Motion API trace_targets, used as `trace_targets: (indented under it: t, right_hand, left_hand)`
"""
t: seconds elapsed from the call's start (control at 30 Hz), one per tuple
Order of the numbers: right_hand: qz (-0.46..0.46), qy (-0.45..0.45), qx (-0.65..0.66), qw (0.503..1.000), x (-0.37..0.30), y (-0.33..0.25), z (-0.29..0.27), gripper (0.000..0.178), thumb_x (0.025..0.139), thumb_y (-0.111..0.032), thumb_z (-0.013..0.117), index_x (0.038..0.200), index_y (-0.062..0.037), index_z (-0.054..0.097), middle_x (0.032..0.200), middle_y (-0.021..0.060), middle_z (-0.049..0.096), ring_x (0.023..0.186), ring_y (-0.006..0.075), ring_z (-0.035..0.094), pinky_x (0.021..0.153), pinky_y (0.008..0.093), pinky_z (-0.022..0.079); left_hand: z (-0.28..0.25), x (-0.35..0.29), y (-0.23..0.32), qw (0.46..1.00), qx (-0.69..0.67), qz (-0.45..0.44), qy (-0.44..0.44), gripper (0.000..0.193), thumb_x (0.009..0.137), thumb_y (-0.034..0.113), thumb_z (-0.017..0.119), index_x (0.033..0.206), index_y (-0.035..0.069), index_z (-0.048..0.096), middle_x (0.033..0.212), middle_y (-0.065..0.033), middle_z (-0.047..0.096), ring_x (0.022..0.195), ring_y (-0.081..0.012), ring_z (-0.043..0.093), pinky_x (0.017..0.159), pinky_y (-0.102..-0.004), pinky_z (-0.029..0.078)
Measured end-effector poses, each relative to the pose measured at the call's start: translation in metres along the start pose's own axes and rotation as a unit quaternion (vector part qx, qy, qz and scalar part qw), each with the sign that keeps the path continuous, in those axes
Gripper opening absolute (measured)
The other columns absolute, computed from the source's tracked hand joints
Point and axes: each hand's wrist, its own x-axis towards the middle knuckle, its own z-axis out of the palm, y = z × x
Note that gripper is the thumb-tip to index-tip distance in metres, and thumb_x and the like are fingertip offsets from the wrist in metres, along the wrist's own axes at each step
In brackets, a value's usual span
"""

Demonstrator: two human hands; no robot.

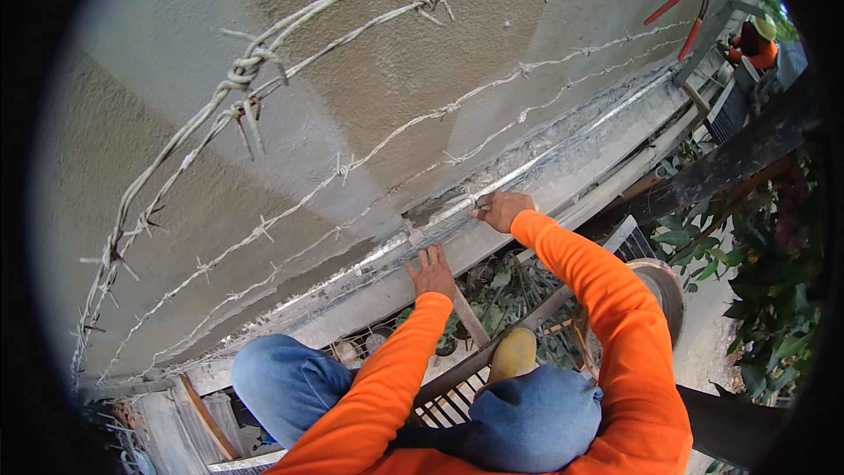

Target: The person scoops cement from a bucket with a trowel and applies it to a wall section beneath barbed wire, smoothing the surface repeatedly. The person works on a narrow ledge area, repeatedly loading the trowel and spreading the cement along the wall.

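Orange sleeves [598,273] reach forward to a concrete ledge [585,163], where two bare hands are at work. The right hand [501,211] is mostly curled, thumb and fingertips drawn together at a pale rod [545,157] running lengthwise along the ledge, toward its wall-side edge. Whether those fingertips grip the rod or some small piece beside it, I cannot tell. Nearer the ledge's outer edge, the left hand [431,273] rests palm down, fingers loosely spread, apparently holding nothing.

Barbed wire [352,167] stretches in several strands above the rod, before a rough plastered wall [378,62]. Red-handled cutters [691,38] hang from it, toward the ledge's far right end. Below the outer edge I see denim knees [536,418], a yellow boot [513,354], a round tub [675,299] and leafy plants [782,334]. Past the cutters, a co-worker [763,54] wears a yellow helmet.
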Motion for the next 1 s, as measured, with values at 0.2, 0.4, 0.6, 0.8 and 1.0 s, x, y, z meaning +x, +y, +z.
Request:
trace_targets:
  t: [0.2,0.4,0.6,0.8,1.0]
  right_hand:
    - [-0.026,0.052,-0.066,0.996,-0.003,0.024,-0.014,0.049,0.097,-0.059,0.058,0.123,-0.0206,0.075,0.108,0.0129,0.078,0.105,0.0334,0.073,0.095,0.0471,0.054]
    - [0.010,0.022,-0.159,0.987,0.031,0.013,-0.008,0.042,0.099,-0.052,0.058,0.121,-0.0199,0.075,0.112,0.0151,0.077,0.109,0.0326,0.072,0.097,0.0478,0.051]
    - [0.040,0.022,-0.081,0.996,0.032,0.015,-0.007,0.047,0.098,-0.057,0.058,0.123,-0.0209,0.074,0.114,0.0110,0.077,0.113,0.0329,0.071,0.099,0.0479,0.050]
    - [0.092,0.039,0.014,0.995,-0.003,0.027,0.013,0.047,0.097,-0.058,0.060,0.125,-0.0227,0.074,0.113,0.0104,0.077,0.109,0.0327,0.071,0.097,0.0489,0.051]
    - [0.060,0.075,-0.008,0.995,-0.018,0.046,0.005,0.042,0.097,-0.053,0.062,0.122,-0.0220,0.075,0.109,0.0132,0.077,0.104,0.0325,0.072,0.093,0.0520,0.051]
  left_hand:
    - [0.002,-0.005,0.000,1.000,-0.011,0.010,0.025,0.067,0.099,0.014,0.047,0.163,0.006,0.028,0.150,-0.0106,0.044,0.145,-0.0326,0.036,0.122,-0.0664,0.018]
    - [0.003,-0.004,0.000,1.000,-0.012,0.010,0.013,0.068,0.100,0.013,0.046,0.164,0.006,0.025,0.153,-0.0097,0.043,0.147,-0.0321,0.034,0.122,-0.0679,0.017]
    - [0.004,-0.004,0.000,1.000,-0.004,0.003,-0.006,0.069,0.100,0.013,0.046,0.165,0.007,0.023,0.157,-0.0084,0.040,0.150,-0.0318,0.032,0.121,-0.0688,0.018]
    - [0.002,-0.002,0.004,1.000,-0.019,-0.002,-0.007,0.071,0.101,0.012,0.048,0.166,0.007,0.019,0.158,-0.0074,0.038,0.150,-0.0307,0.032,0.120,-0.0691,0.020]
    - [0.001,-0.003,0.002,1.000,-0.004,-0.001,-0.016,0.071,0.101,0.014,0.047,0.166,0.007,0.019,0.159,-0.0068,0.039,0.150,-0.0301,0.032,0.120,-0.0692,0.020]
